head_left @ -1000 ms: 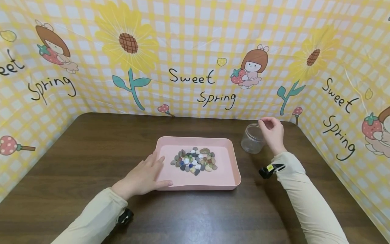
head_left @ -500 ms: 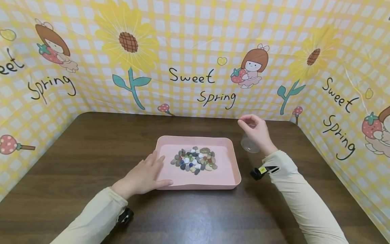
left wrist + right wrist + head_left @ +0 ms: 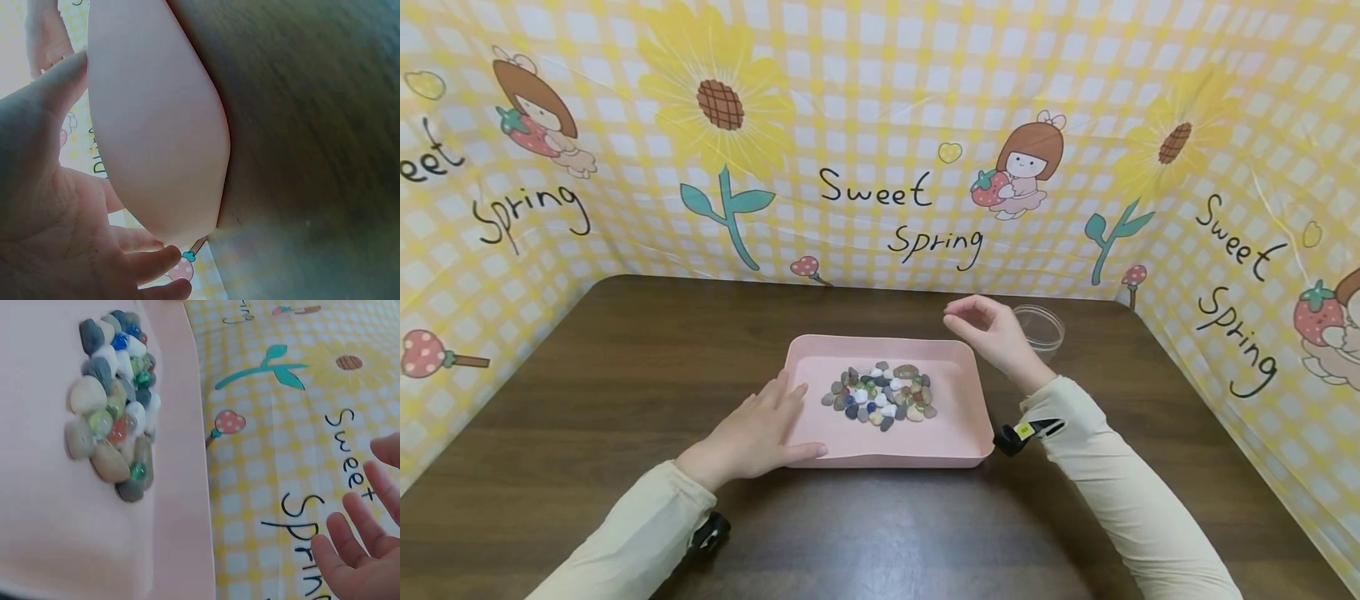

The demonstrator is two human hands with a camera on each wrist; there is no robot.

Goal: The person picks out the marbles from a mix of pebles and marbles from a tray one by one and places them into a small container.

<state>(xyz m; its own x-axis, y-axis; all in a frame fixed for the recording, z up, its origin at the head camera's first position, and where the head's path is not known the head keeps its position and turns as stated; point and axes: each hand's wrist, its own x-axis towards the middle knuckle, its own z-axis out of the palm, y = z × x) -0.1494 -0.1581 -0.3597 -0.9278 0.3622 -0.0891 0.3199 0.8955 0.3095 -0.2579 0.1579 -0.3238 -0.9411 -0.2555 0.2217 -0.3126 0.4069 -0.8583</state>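
A pink tray (image 3: 955,421) lies in the middle of the table, with a pile of pebbles and glass marbles (image 3: 880,393) spread on its floor. My left hand (image 3: 747,437) rests on the tray's left side; in the left wrist view its thumb and spread fingers touch the wall of the tray (image 3: 156,112). Above the tray's back right corner hovers my right hand (image 3: 998,337). Seen from the right wrist, that hand's fingers (image 3: 350,544) are loosely bent and hold nothing. Just right of it stands a clear jar (image 3: 1047,329), its lower part mostly hidden.
The dark wooden table (image 3: 865,533) reaches out on all sides of the tray. A yellow checked cloth (image 3: 880,108) with printed flowers closes off the back and both sides. In the right wrist view several marbles (image 3: 119,341) show among the pebbles.
My right hand has moved left, from the right side of the jar, past its mouth, to the tray's back right corner. The left hand, tray and pebbles stay where they were.
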